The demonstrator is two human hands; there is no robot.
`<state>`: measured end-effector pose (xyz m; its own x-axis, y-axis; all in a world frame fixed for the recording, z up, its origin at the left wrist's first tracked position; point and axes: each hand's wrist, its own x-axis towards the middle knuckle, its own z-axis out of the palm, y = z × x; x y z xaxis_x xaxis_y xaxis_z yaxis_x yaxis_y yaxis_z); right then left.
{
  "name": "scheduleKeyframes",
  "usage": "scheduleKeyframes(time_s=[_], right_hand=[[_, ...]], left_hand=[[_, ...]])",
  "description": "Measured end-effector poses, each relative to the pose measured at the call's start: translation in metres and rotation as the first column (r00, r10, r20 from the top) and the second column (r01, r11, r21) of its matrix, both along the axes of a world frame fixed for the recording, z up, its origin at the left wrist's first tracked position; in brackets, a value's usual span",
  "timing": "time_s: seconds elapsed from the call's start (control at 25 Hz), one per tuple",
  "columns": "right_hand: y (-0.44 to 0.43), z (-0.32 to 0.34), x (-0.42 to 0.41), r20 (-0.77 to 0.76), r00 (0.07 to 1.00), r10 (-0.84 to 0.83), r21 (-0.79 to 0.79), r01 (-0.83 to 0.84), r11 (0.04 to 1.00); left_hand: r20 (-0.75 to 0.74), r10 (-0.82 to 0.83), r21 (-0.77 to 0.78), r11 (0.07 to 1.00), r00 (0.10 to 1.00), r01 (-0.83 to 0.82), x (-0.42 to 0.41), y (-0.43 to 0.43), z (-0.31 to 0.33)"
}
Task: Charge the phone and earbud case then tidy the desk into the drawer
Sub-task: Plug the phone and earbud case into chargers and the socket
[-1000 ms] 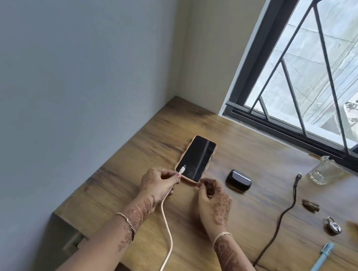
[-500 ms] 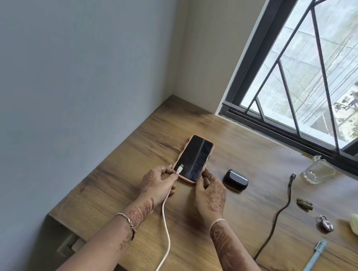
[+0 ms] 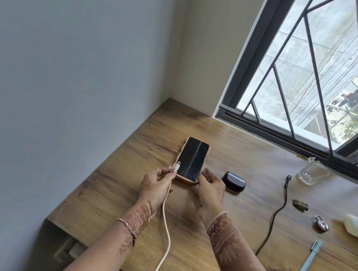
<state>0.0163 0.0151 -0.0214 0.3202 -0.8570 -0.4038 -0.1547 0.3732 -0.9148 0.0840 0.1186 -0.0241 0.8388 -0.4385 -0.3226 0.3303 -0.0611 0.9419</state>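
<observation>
A clear glass [image 3: 313, 172] stands upright on the wooden counter [image 3: 214, 252] close under the window frame; what it holds cannot be told. The dark earbud case [image 3: 233, 181] sits with its lid down, just right of the phone [image 3: 193, 159] and apart from it.

The phone lies face up near the wall, its screen dark, in a tan cover. The left hand [image 3: 157, 185] has a narrow grip, thumb and forefinger pinching the plug of the white cable [image 3: 164, 237], whose tip lies over the phone's near left corner. Whether it is seated in the port cannot be told. From there the cable runs back off the near edge.

The right hand [image 3: 209, 191] grips the phone's near right corner, fingers curled along its side.

To the right a black cable [image 3: 273, 221] trails across the counter, its plug near the glass. Beyond it lie a padlock [image 3: 320, 223] and a pale blue pen [image 3: 307, 262].
</observation>
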Motion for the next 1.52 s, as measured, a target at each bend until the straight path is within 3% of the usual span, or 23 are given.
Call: scheduleKeyframes(time_s=[0.16,0.32,0.48,0.96,1.52], right_hand=[[-0.002,0.007,-0.003,0.136,0.989,-0.051,0.142,0.032,0.989],[-0.011,0.005,-0.005,0.083,0.997,0.013,0.186,-0.028,0.982],[-0.016,0.008,-0.003,0.08,0.991,0.111,0.192,-0.125,0.973],[-0.023,0.008,-0.006,0.204,0.966,0.16,0.252,-0.209,0.945],[-0.023,0.008,-0.008,0.221,0.957,0.191,0.22,-0.239,0.946]], left_hand=[[-0.053,-0.044,-0.024,0.999,0.998,0.043,-0.001,0.003,0.004],[-0.063,-0.047,0.009,0.999,0.997,0.047,0.0,0.007,0.002],[-0.055,-0.065,0.041,0.997,0.996,0.067,-0.001,0.012,0.003],[0.044,-0.198,0.166,0.968,0.979,0.188,-0.004,0.012,0.005],[-0.032,-0.154,0.156,0.975,0.988,0.157,-0.003,0.007,0.005]])
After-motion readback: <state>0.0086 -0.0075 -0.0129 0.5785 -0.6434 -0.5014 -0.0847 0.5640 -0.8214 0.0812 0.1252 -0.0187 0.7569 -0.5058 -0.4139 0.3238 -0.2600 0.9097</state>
